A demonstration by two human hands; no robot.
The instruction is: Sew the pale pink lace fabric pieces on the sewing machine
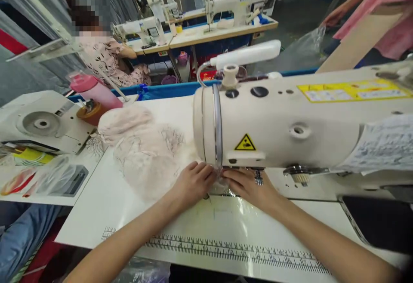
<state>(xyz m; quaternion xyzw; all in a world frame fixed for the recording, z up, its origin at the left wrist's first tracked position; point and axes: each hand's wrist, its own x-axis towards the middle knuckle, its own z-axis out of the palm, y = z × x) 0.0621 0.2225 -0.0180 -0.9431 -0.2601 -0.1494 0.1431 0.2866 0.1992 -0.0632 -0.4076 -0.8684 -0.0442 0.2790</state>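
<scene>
Both hands meet under the head of a white sewing machine. My left hand, fingers curled together, pinches the right edge of a pale pink, dark-patterned fabric near the needle area. Just right of it, my right hand has its fingers bent toward the same spot. Something clear and shiny shows between the fingertips, too small to make out. The machine head hides part of both hands and the needle. Most of the fabric lies bunched on the white table to the left.
A printed ruler runs along the table's front. A pink bottle, an orange-brown spool and another machine are at left. A dark phone-like object lies right. Behind, a person sits; another's hand holds clear plastic.
</scene>
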